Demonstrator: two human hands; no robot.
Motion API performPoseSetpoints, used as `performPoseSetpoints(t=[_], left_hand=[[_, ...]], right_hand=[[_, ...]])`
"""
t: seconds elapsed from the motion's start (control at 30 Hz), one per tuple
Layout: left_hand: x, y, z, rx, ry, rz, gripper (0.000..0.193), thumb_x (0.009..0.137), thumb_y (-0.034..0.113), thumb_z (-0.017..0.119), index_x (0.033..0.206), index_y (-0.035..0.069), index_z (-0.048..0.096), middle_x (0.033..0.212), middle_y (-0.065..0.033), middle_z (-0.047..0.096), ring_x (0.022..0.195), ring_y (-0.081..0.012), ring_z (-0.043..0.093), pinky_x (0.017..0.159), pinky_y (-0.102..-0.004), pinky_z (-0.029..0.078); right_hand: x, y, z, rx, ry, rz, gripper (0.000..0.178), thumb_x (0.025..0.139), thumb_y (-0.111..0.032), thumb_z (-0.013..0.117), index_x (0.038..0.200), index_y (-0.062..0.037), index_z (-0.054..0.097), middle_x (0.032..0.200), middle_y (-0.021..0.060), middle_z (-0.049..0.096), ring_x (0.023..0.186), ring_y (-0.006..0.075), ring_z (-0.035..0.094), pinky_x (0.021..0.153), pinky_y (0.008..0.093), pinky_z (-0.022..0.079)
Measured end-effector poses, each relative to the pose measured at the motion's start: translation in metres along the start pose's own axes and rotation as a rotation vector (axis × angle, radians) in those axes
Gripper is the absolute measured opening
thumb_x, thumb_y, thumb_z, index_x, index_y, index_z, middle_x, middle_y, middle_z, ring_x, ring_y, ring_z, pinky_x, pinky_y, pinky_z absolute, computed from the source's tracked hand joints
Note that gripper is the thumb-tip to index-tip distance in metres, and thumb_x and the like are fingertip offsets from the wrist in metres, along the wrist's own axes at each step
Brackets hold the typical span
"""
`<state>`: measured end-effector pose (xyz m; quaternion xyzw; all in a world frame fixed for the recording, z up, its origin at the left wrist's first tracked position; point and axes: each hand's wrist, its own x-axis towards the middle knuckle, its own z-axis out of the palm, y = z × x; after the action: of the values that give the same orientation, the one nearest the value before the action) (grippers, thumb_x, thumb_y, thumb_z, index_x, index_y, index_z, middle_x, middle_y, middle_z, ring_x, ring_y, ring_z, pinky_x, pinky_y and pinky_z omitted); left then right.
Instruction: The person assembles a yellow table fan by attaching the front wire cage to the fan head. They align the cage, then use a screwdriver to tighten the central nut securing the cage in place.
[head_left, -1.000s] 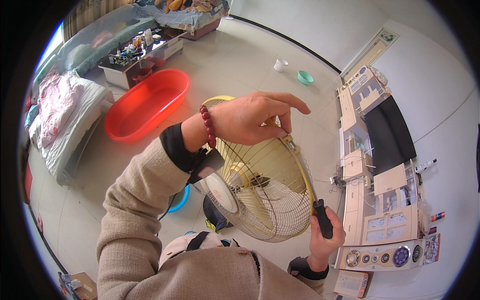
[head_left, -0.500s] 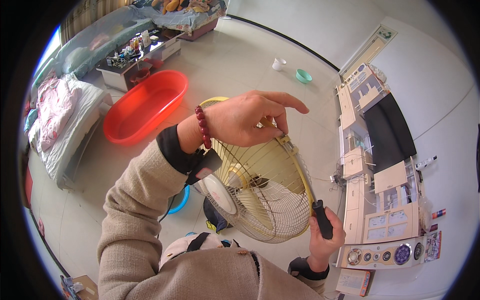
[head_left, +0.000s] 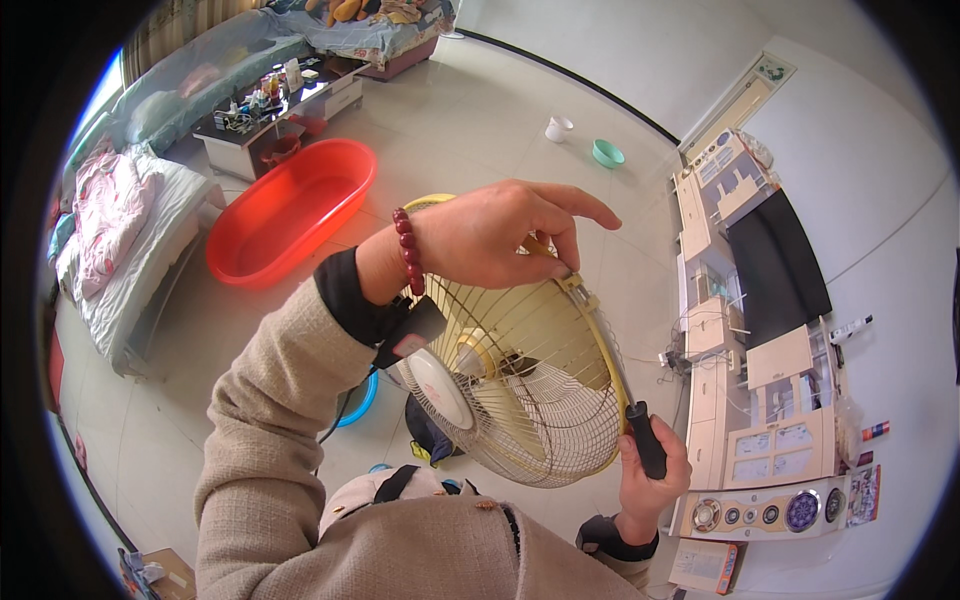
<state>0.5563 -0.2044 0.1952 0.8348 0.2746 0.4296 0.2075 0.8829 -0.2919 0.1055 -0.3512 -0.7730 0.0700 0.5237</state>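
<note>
A standing fan with a pale yellow rim and wire guard [head_left: 545, 425] is in front of me, its round white centre cap [head_left: 440, 390] turned to the left. My left hand [head_left: 505, 238], wearing a dark red bead bracelet, reaches over the top of the guard. Its thumb and a bent finger pinch at the rim beside a yellow clip [head_left: 578, 292], and the index finger points out to the right. My right hand [head_left: 652, 478] grips the black handle of a screwdriver [head_left: 645, 440]. The shaft runs up along the rim toward the clip; its tip is hard to make out.
A red oval tub [head_left: 290, 215] stands on the tiled floor at left, near a low table [head_left: 235, 150] and a bed [head_left: 150, 260]. Beyond the fan are a white bucket [head_left: 558, 129] and a green basin [head_left: 607, 153]. A cabinet [head_left: 710, 390] with a black television [head_left: 780, 265] lines the right wall.
Almost nothing differs. My left hand has shifted very slightly to the right at the rim; the screwdriver and my right hand stay in place.
</note>
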Motion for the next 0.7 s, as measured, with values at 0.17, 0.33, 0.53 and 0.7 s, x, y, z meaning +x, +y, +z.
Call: performPoseSetpoints(t=[0.17, 0.33, 0.53, 0.7], left_hand=[[-0.0010, -0.0025, 0.0003, 0.055, 0.009, 0.042, 0.013, 0.078, 0.005, 0.060, 0.083, -0.004, 0.069, 0.131, -0.0111, 0.060, 0.083, -0.0226, 0.069, 0.074, -0.0318, 0.055], [-0.0008, -0.0055, 0.0017, 0.062, 0.029, 0.081, 0.014, 0.079, 0.005, 0.060, 0.083, -0.005, 0.069, 0.131, -0.0112, 0.060, 0.080, -0.0220, 0.069, 0.073, -0.0315, 0.055], [-0.0007, -0.0034, 0.0012, 0.029, 0.020, 0.032, 0.012, 0.079, 0.004, 0.061, 0.081, -0.005, 0.069, 0.131, -0.0114, 0.060, 0.082, -0.0218, 0.069, 0.074, -0.0315, 0.055], [0.0001, -0.0038, 0.0025, 0.020, 0.038, 0.094, 0.010, 0.080, 0.003, 0.062, 0.080, -0.004, 0.069, 0.130, -0.0112, 0.061, 0.081, -0.0217, 0.068, 0.074, -0.0311, 0.055]], right_hand=[[-0.0015, 0.0005, -0.0002, -0.005, -0.006, 0.010, 0.045, 0.072, 0.008, 0.079, 0.112, 0.0009, 0.062, 0.082, 0.0148, 0.068, 0.071, 0.0180, 0.067, 0.066, 0.0254, 0.052], [-0.0019, 0.0011, -0.0003, -0.003, -0.002, 0.002, 0.045, 0.072, 0.008, 0.079, 0.113, 0.0006, 0.062, 0.082, 0.0146, 0.068, 0.071, 0.0177, 0.066, 0.066, 0.0251, 0.052], [-0.0011, 0.0010, -0.0013, -0.026, -0.008, -0.005, 0.045, 0.072, 0.007, 0.079, 0.113, 0.0004, 0.061, 0.082, 0.0144, 0.068, 0.071, 0.0174, 0.066, 0.066, 0.0252, 0.052], [-0.0010, 0.0008, -0.0018, -0.005, -0.008, 0.014, 0.043, 0.073, 0.005, 0.079, 0.112, 0.0011, 0.061, 0.082, 0.0145, 0.068, 0.071, 0.0179, 0.067, 0.067, 0.0257, 0.052]])
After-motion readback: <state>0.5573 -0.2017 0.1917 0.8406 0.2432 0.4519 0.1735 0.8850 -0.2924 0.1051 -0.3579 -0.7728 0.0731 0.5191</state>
